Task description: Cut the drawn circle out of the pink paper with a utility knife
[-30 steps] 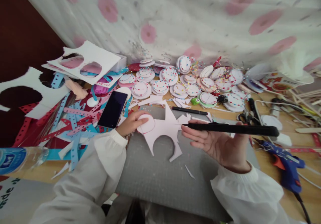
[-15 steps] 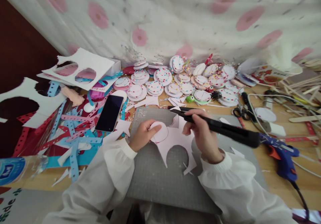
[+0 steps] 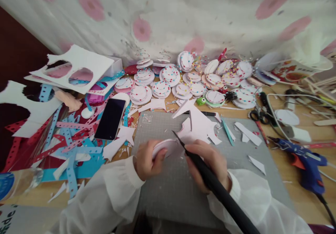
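Note:
My left hand (image 3: 147, 160) is closed on a small white paper disc (image 3: 166, 146), held just above the grey cutting mat (image 3: 168, 188). My right hand (image 3: 207, 162) grips a long black craft knife (image 3: 210, 179), its thin tip pointing up-left beside the disc. Just beyond both hands, the pale pink sheet with cut-outs (image 3: 199, 125) lies on the mat. Both arms wear white sleeves.
Stacks of dotted paper discs (image 3: 168, 83) line the back. A dark phone (image 3: 110, 118) and coloured perforated strips (image 3: 68, 132) lie left. Scissors (image 3: 256, 115), a blue glue gun (image 3: 304, 158) and cables sit right. A water bottle (image 3: 15, 181) lies at the lower left.
Both hands have drawn closer to me on the mat. The disc has come away from the pink sheet, which now lies farther back. The knife has swung from level to pointing up-left.

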A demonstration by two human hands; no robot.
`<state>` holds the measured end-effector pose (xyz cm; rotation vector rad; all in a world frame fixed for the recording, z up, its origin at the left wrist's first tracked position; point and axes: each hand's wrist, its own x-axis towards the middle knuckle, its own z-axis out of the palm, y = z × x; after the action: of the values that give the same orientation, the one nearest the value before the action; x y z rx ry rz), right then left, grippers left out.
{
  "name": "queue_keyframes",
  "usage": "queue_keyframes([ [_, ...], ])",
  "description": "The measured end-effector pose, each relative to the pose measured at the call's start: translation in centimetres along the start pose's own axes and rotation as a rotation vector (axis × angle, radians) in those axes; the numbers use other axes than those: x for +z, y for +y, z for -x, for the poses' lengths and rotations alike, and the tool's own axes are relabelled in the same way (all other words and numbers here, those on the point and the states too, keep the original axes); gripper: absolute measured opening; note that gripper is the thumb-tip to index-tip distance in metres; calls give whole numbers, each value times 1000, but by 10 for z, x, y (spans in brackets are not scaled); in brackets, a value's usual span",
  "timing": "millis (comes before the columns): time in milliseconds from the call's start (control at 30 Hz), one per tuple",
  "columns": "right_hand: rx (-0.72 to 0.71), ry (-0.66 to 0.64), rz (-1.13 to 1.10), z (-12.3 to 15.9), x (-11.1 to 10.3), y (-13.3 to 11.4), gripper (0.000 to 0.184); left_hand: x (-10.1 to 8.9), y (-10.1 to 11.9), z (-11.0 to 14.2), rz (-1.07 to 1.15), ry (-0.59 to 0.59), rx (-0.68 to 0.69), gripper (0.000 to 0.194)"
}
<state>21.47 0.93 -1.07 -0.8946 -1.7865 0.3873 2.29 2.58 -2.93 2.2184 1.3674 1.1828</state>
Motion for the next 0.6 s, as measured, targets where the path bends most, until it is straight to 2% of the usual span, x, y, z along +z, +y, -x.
queue_keyframes([
  [100, -52, -101, 8, -3, -4, -3, 47, -2, 2, 3, 53, -65, -53, 27],
  [233, 11, -107, -66, -3, -9, -8, 46, -1, 8, -5, 221, -167, -322, 26],
  [300, 125, -57, -112, -2, -10, -8, 42, 4, 8, -11, 399, -287, -515, 30],
  [400, 415, 46, -188, 0, -8, -1, 29, 14, 3, -16, 589, -474, -732, 37],
  [500, 633, 82, -309, 3, -3, 15, 24, 20, -4, -16, 606, -541, -775, 39],
  [600, 657, 11, -335, 3, 1, 27, 21, 20, -6, -16, 593, -563, -760, 39],
])
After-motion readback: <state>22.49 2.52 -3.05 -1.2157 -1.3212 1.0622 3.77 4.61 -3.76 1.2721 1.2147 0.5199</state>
